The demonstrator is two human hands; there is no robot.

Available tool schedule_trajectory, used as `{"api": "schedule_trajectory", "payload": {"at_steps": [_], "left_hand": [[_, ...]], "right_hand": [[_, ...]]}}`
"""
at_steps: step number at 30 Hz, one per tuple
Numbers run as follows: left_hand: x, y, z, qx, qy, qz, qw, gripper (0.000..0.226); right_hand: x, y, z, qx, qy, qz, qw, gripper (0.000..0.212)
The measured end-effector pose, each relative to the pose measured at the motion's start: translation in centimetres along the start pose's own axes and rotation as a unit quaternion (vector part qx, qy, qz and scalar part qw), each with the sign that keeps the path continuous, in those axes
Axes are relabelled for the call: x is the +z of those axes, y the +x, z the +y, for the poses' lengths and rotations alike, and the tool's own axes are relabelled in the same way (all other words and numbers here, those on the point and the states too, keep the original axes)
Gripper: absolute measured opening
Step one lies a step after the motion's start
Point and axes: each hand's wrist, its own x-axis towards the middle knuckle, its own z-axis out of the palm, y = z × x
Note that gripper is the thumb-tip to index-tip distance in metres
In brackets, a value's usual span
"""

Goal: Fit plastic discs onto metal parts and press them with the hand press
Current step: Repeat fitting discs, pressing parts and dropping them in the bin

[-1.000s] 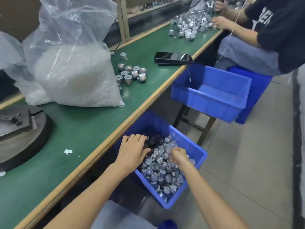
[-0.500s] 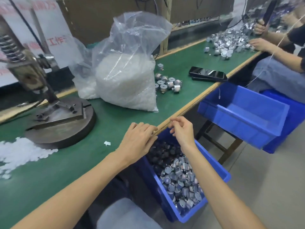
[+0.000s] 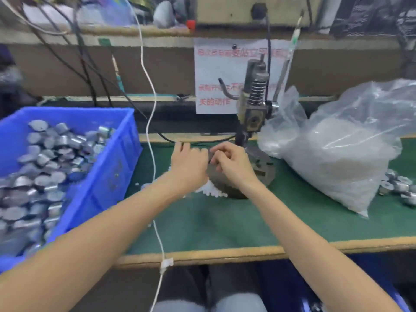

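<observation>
Hands meet over the press (image 3: 252, 109) base (image 3: 261, 172), mid-table (image 3: 225, 224).
Right hand (image 3: 234, 164) pinches a small dark part (image 3: 210, 156), blurred; left hand (image 3: 189, 164) is beside it, grip unclear. Discs (image 3: 209, 191) lie at the base's near edge.

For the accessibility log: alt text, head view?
Left hand and right hand meet above the hand press base on a green bench; anything held is blurred. Blue bin of metal parts left; bag of plastic discs right.
</observation>
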Motion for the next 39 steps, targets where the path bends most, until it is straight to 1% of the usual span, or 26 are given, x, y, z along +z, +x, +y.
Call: {"api": "schedule_trajectory", "payload": {"at_steps": [2,4,8,11,15,17,19,20,22,24,26,27,29,32,34,36,37,39], "left_hand": [[-1.3,0.4,-3.6,-0.05,0.01,-0.02,0.999,0.031],[-2.5,0.3,-7.5,-0.086,0.026,-0.025,0.996,0.034],[-3.3,-2.1,-15.3,-0.147,0.04,-0.016,0.988,0.036],[-2.7,-4.6,-19.7,-0.191,0.037,-0.03,0.98,0.032],[-1.0,-7.7,-23.6,-0.225,0.039,-0.072,0.971,0.03],[0.1,-9.0,-25.0,-0.223,0.025,-0.119,0.967,0.032],[1.4,-10.0,-26.1,-0.191,-0.018,-0.191,0.963,0.04],[2.2,-10.3,-26.4,-0.171,-0.06,-0.229,0.956,0.046],[3.7,-10.5,-26.5,-0.143,-0.14,-0.285,0.937,0.054],[5.0,-10.2,-26.0,-0.139,-0.178,-0.294,0.929,0.055],[5.8,-9.9,-25.5,-0.123,-0.179,-0.276,0.936,0.047],[6.1,-9.9,-25.3,-0.112,-0.173,-0.263,0.942,0.038],[6.5,-9.9,-25.3,-0.096,-0.166,-0.248,0.949,0.022],[6.8,-10.1,-25.3,-0.087,-0.161,-0.267,0.946,0.018],[6.3,-10.1,-25.4,-0.105,-0.151,-0.264,0.947,0.02],[4.9,-9.9,-25.8,-0.138,-0.147,-0.225,0.953,0.027],[4.0,-9.9,-26.1,-0.155,-0.156,-0.188,0.957,0.028],[2.0,-9.8,-26.3,-0.186,-0.197,-0.106,0.957,0.024]], "right_hand": [[3.8,2.2,-2.6,-0.036,-0.02,-0.044,0.998,0.017],[7.3,3.9,-5.2,-0.07,-0.035,-0.067,0.995,0.013],[12.6,5.8,-10.1,-0.122,-0.047,-0.13,0.983,0.019],[16.0,5.8,-12.3,-0.16,-0.092,-0.189,0.965,0.021],[20.2,5.6,-13.7,-0.219,-0.152,-0.238,0.934,0.021],[22.1,5.8,-14.1,-0.234,-0.202,-0.289,0.906,0.021],[23.8,6.2,-14.0,-0.243,-0.285,-0.356,0.856,0.022],[24.6,6.4,-13.9,-0.242,-0.329,-0.383,0.828,0.023],[25.8,6.8,-13.4,-0.232,-0.405,-0.415,0.781,0.025],[26.6,7.1,-12.9,-0.218,-0.449,-0.426,0.754,0.023],[27.2,7.2,-12.6,-0.214,-0.473,-0.428,0.74,0.011],[27.5,7.2,-12.5,-0.214,-0.477,-0.43,0.736,0.005],[27.8,7.0,-12.4,-0.199,-0.47,-0.446,0.735,0.013],[28.1,7.0,-12.3,-0.186,-0.465,-0.462,0.732,0.01],[28.0,7.0,-12.2,-0.194,-0.462,-0.452,0.738,0.012],[27.8,6.8,-12.3,-0.213,-0.449,-0.42,0.759,0.012],[27.6,6.7,-12.6,-0.228,-0.438,-0.396,0.775,0.008],[26.8,6.4,-13.4,-0.241,-0.398,-0.348,0.814,0.015]]}}
